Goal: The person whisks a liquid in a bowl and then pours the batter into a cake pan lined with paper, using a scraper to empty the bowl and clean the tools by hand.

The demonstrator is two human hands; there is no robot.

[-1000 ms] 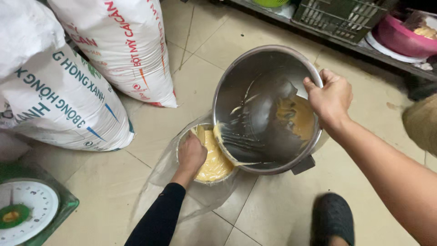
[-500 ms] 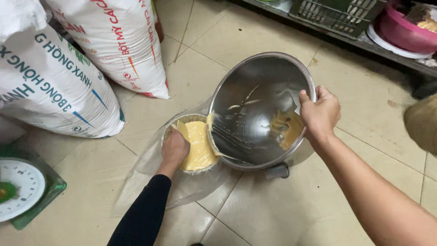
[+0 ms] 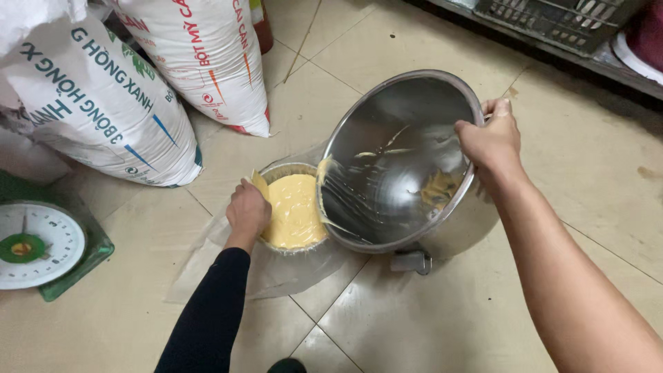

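Observation:
My right hand grips the far rim of a large steel mixing bowl, which is tipped on its side with its lip over a round pan. Pale yellow batter fills the pan, and streaks of it cling inside the bowl. My left hand, in a black sleeve, rests at the pan's left edge and holds a small yellowish scraper. The pan stands on a clear plastic sheet on the tiled floor.
Two big white printed sacks lean at the upper left. A green kitchen scale with a white dial sits at the left edge. A dark crate and a pink basin stand on a low shelf at the top right.
The bowl has stayed tipped over the pan while the lump of batter inside it has shrunk. My left hand now sits at the pan's left edge.

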